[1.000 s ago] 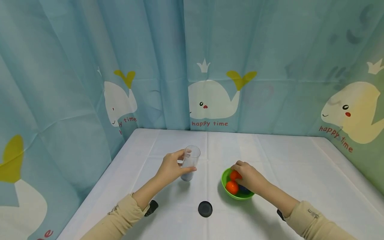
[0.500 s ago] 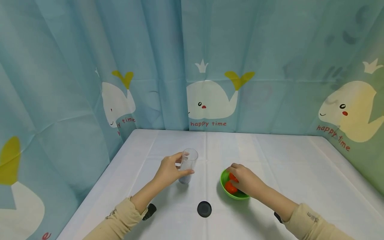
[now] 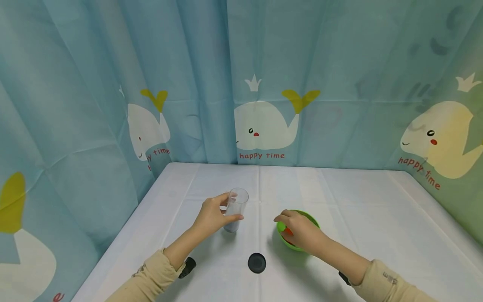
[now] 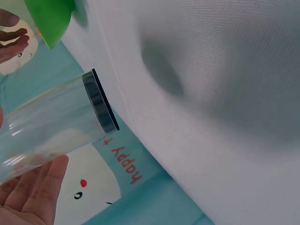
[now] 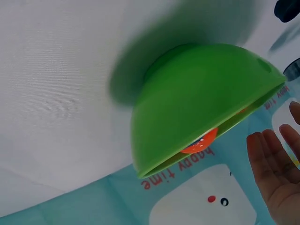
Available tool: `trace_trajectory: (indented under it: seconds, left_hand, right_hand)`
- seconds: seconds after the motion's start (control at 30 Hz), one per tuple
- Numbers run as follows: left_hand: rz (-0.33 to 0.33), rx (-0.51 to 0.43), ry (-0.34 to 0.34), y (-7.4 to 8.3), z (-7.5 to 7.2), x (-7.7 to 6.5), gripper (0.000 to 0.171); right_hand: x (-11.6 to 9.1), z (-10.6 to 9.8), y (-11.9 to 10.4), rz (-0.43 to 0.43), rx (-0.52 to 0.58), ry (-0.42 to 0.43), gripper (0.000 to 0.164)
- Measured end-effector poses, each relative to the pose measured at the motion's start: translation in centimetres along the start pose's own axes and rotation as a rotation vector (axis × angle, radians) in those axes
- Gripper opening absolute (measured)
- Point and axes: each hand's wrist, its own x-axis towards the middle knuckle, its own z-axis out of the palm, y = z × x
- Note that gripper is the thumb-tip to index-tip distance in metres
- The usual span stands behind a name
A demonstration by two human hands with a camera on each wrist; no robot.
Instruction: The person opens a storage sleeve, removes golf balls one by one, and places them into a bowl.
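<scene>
My left hand [image 3: 211,216] grips a clear open-topped cylinder [image 3: 238,205], with the thumb in front and fingers behind. The left wrist view shows the cylinder [image 4: 51,119] with a black band round its lower end [image 4: 101,101], held above the cloth. My right hand [image 3: 299,230] is over the left part of a green bowl [image 3: 312,219]. An orange ball [image 3: 289,235] shows beneath it; the hand hides most of the contents. In the right wrist view the right hand's fingers [image 5: 262,150] are extended beside the rim, and an orange ball [image 5: 200,142] shows inside the bowl.
A round black lid [image 3: 257,263] lies on the white-covered table [image 3: 347,201], in front of and between the hands. Blue curtains [image 3: 203,84] printed with whales stand behind and at the sides. A black wrist camera [image 3: 187,267] sits by the left sleeve.
My right hand has moved left across the bowl, so its right rim shows more. The left hand and its cylinder appear slightly lower, while the background has shifted slightly left.
</scene>
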Motion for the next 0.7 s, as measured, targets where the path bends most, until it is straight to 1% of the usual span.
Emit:
trace_trajectory:
  seconds: [0.07,0.2,0.43,0.7]
  left_hand:
    - [0.0,-0.003,0.0,0.1,0.0,0.0,0.051]
    - [0.003,0.003,-0.003,0.1,-0.1,-0.1,0.051]
    - [0.016,-0.003,0.006,-0.1,-0.1,-0.1,0.051]
    - [0.025,-0.004,-0.002,-0.1,-0.1,-0.1,0.052]
  right_hand:
    - [0.1,-0.1,-0.4,-0.03,0.0,0.016,0.028]
    - [0.3,-0.1,-1.2,-0.048,0.02,0.013,0.027]
    - [0.6,0.3,-2.5,-0.016,0.087,-0.06,0.026]
    - [0.9,1.0,-3.7,-0.014,0.107,-0.155,0.027]
